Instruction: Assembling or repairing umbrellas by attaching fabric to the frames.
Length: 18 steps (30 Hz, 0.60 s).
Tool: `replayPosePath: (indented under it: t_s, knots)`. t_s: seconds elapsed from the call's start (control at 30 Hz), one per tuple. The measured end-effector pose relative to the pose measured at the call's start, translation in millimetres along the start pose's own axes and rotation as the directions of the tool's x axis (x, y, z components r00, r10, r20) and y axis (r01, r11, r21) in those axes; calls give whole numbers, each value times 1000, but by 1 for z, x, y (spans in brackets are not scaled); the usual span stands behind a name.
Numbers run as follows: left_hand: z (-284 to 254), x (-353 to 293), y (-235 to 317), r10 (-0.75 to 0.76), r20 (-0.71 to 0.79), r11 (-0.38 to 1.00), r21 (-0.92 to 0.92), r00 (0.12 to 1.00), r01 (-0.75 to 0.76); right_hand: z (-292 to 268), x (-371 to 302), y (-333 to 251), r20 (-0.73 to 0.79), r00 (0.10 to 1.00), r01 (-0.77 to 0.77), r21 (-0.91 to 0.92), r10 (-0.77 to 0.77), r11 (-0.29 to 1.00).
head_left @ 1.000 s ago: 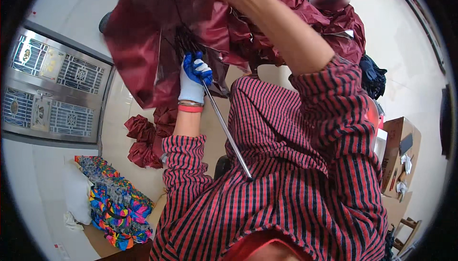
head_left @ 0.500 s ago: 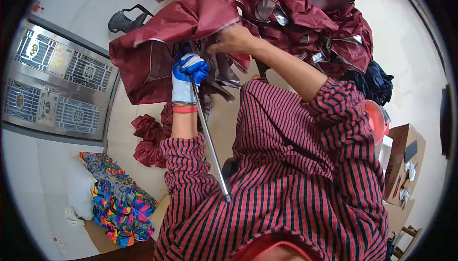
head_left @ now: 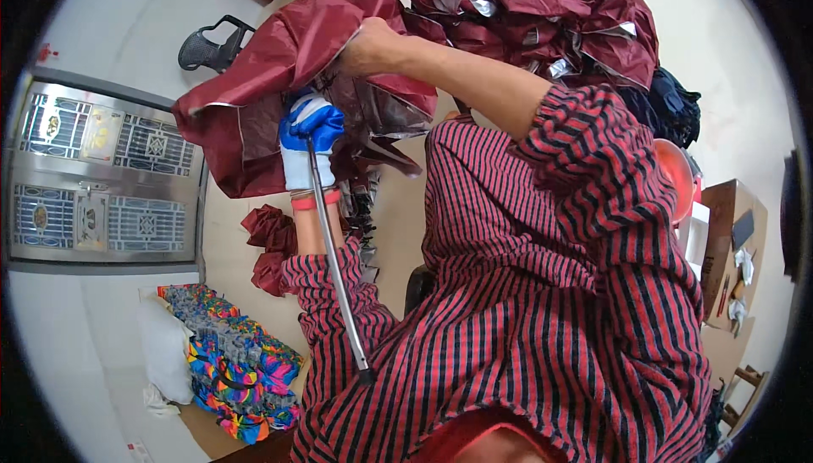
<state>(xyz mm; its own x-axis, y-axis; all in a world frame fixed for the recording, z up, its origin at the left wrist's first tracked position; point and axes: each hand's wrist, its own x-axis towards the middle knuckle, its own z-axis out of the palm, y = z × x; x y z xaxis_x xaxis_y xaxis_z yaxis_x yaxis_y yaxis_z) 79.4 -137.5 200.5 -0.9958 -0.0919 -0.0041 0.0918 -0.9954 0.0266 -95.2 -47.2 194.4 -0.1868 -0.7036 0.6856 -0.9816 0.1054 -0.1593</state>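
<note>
My left hand (head_left: pixel 310 131), in a blue and white work glove, is closed around the metal shaft (head_left: pixel 339 281) of a maroon umbrella. The shaft slants down across my left sleeve and ends in a dark tip near my chest. Above the glove spreads the loose maroon canopy (head_left: pixel 292 44), its underside dark and its hem light-edged. My bare right hand (head_left: pixel 364 48) grips the canopy's edge to the right of the glove, with its fingertips partly hidden by the cloth. Ribs are mostly covered by the canopy.
A large heap of maroon cloth with silvery undersides (head_left: pixel 525 18) lies ahead. Smaller maroon bundles (head_left: pixel 271 247) are on the floor at left. A colourful bundle (head_left: pixel 229 361) sits at lower left. A red basin (head_left: pixel 675 179) and cardboard box (head_left: pixel 732 243) stand at right.
Both hands and the umbrella have shifted left in view, and the shaft's lower tip sits lower. My right hand has moved up along the canopy edge; both grips stay closed.
</note>
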Motion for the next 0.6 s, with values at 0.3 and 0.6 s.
replayPosePath:
  t_s: [0.3, 0.6]
  knots:
    - [-30, 6, 43, 2, -105, 982, 189, 994, 18, -99, 53, -8, -593, 792, -144, 53, 147, 988]
    - [-50, 23, 120, -81, 176, 981, 186, 981, 48, -71, -71, -103, 130, 952, -294, 637, 277, 713]
